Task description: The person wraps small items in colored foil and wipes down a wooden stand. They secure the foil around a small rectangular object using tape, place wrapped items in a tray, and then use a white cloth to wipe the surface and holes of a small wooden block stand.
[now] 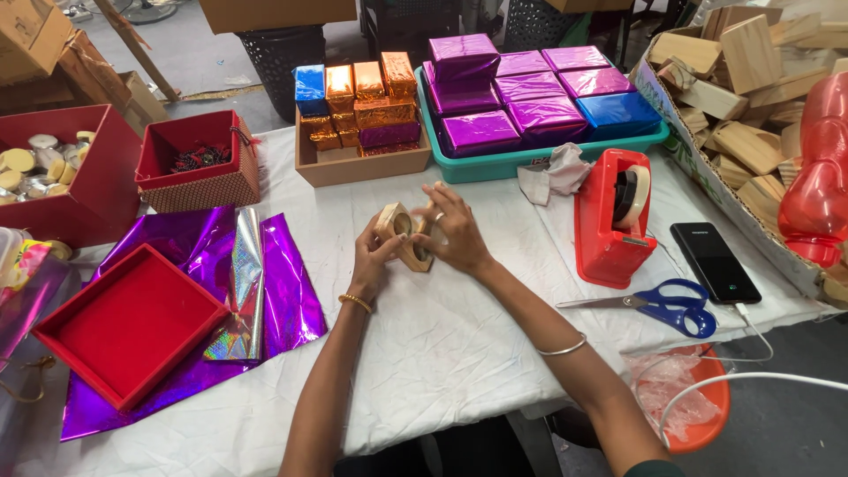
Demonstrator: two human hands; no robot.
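Fingers of both hands — left hand (371,256) & right hand (455,231) — grip wooden holder (405,234) over table (442,336).

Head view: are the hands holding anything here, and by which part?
Both hands hold a small wooden holder with round openings, lifted above the white table. The left hand has its left end, the right hand its right end and top.

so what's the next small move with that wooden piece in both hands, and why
Probably lower the wooden holder onto the purple foil sheet to the left. Both the left hand and right hand grip it above bare white cloth, it is still unwrapped, and the tray behind holds foil-wrapped blocks, so wrapping looks likely.
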